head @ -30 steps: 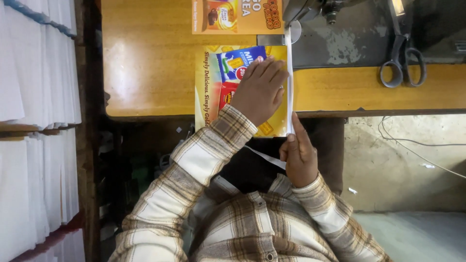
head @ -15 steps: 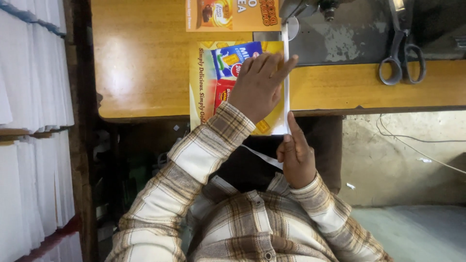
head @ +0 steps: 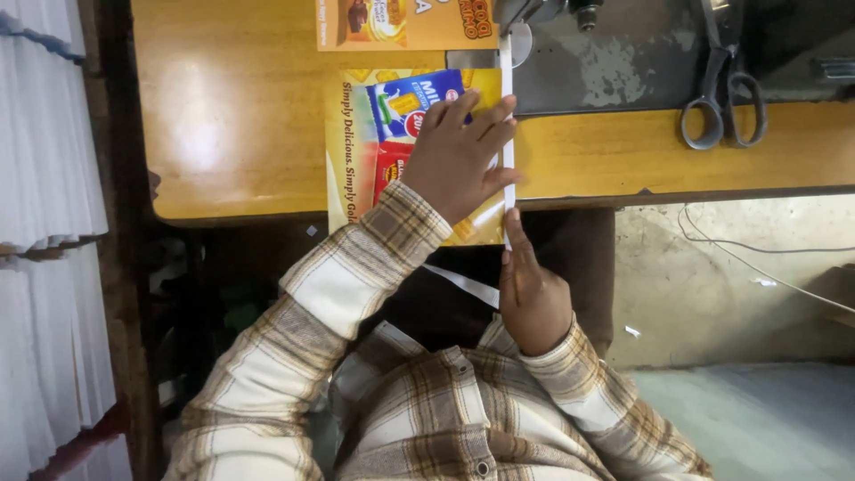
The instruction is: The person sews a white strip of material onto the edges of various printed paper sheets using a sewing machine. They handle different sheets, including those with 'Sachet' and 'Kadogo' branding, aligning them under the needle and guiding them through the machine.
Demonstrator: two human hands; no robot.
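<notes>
The left hand [head: 456, 156] lies flat and open on the yellow printed sheet [head: 356, 169] on the wooden table [head: 223, 107] (the white strip [head: 508, 134] runs along its edge), while the right hand [head: 532, 294] pinches the strip's near end, so most of that edge looks left to sew.

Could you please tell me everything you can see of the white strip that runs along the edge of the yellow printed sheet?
The white strip is a narrow, flat band that looks like tape or fabric. It runs straight along the right edge of the yellow printed sheet, from under the sewing machine head towards the person. The left hand lies flat on the sheet, its fingertips reaching the strip. The right hand touches its near end at the table's edge. A further length trails slack below the table.
</notes>
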